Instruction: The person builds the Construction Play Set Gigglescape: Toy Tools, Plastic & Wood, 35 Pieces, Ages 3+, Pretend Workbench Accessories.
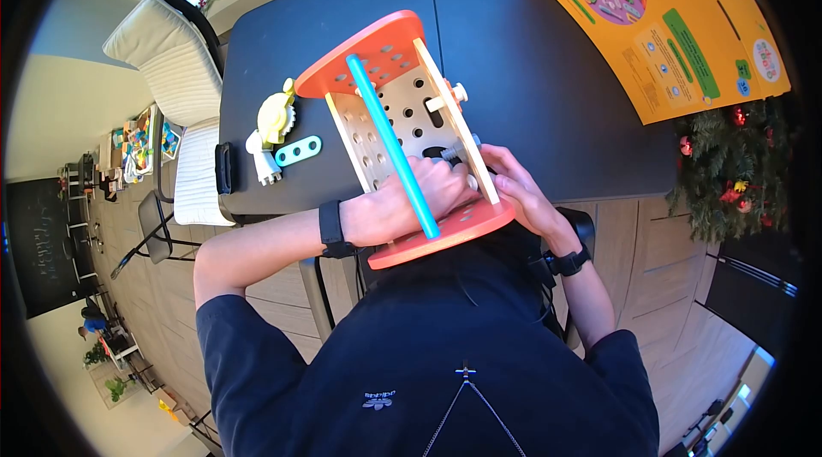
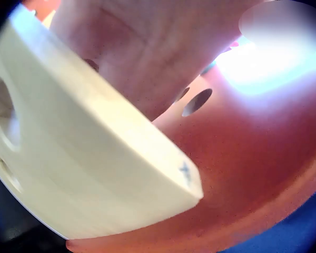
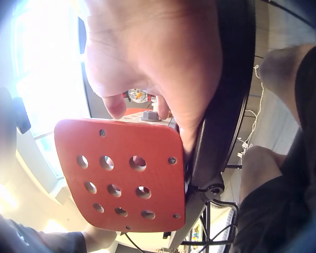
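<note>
A toy toolbox (image 1: 402, 253) with red end plates, pale perforated wooden sides and a blue rod (image 1: 390, 144) is tilted at the table's near edge, close to the person's body. My left hand (image 1: 432, 191) reaches inside it, past the rod, fingers bent toward the right side panel (image 1: 462, 119). What its fingertips hold, I cannot tell. My right hand (image 1: 524, 196) lies along that panel's outer face, near the close red end. A grey bolt (image 1: 462, 149) sits at the panel between the hands. In the right wrist view, a grey hex piece (image 3: 150, 115) lies by the right fingers.
Left of the toolbox lie a turquoise three-hole strip (image 1: 298, 151), a yellow toy piece (image 1: 276, 117) and a white toy piece (image 1: 263, 159). A cream bolt (image 1: 454, 98) pierces the right panel. A yellow box (image 1: 685, 46) stands at the far right; a white-cushioned chair (image 1: 175, 71) is left.
</note>
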Available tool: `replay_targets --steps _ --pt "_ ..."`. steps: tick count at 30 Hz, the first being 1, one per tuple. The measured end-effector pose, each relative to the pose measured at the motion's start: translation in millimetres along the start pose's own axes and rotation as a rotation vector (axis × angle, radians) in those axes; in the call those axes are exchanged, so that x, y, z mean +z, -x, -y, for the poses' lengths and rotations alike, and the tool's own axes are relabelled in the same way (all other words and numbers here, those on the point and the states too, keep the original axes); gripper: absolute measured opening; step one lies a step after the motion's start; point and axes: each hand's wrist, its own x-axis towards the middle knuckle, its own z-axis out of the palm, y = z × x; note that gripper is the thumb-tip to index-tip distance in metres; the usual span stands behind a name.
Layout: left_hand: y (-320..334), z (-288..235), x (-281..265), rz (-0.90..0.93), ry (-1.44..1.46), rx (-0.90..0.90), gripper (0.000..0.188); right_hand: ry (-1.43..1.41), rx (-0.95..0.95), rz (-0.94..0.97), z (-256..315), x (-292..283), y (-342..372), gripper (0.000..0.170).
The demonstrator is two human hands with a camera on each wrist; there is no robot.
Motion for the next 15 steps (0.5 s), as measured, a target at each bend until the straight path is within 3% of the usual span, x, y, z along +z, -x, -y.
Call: replay_targets --steps 4,9,15 --pt "3.2 -0.9 -8.1 -0.011 0.046 0.004 0.041 -0.02 0.009 0.009 1.3 0.1 0.0 0.069" --pt "8.4 5.7 -10.2 -0.005 0.151 0.034 0.044 -0.04 0.013 0.017 4.2 1.1 0.6 0.067" --pt "9.0 0.9 -13.4 -0.038 0.066 0.025 0.038 -0.058 0.001 0.032 2.5 0.1 -0.2 0.063"
